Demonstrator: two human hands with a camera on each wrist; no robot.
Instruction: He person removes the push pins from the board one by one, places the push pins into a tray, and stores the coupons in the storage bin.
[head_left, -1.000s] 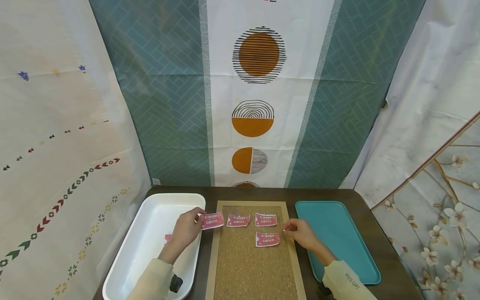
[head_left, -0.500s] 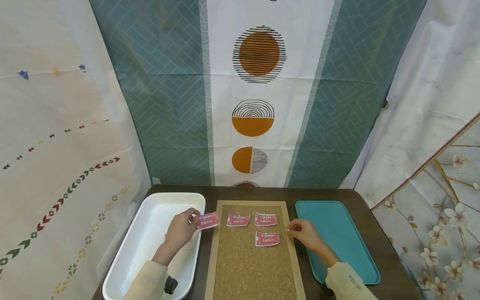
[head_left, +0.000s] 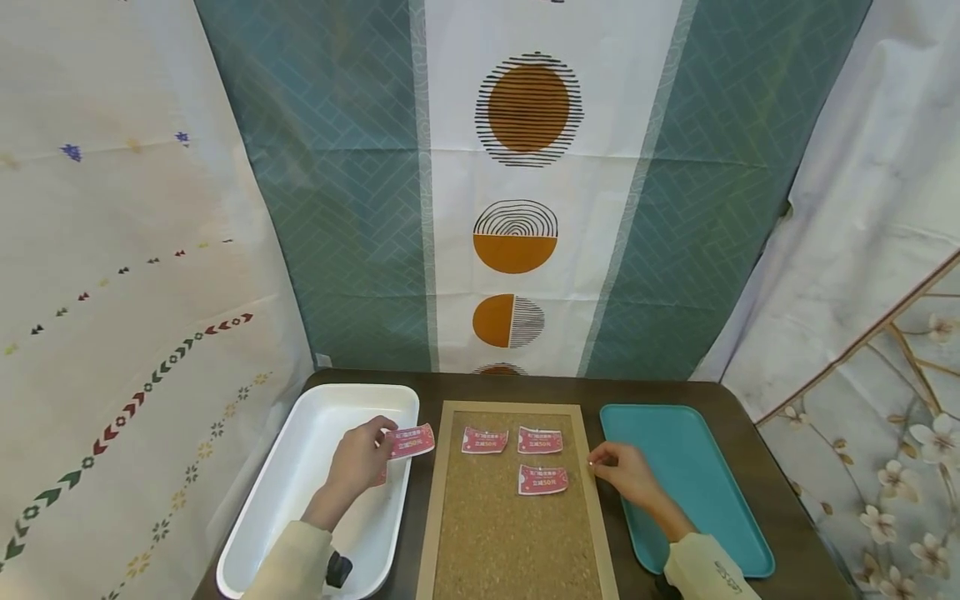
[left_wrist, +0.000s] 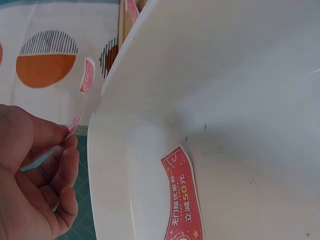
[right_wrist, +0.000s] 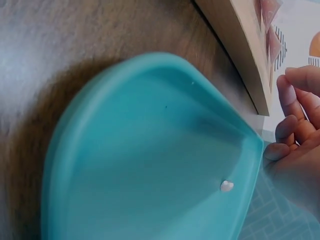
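Coupon (head_left: 411, 442) pinched in left hand (head_left: 358, 457), above white tray's (head_left: 307, 454) right rim and the desk (head_left: 757, 475) gap before corkboard (head_left: 517, 546), toward desk's far edge. Right hand (head_left: 628, 475) pinches unidentifiable pale speck (head_left: 591, 464) at corkboard's right edge.

At the far side of the dark brown tabletop (head_left: 742, 454) hangs a blue-green cloth (head_left: 360, 208), its white central band (head_left: 517, 185) printed with orange, black-lined circles. A cream patterned cloth (head_left: 142, 233) hangs left, a white flowered cloth (head_left: 862, 250) right.
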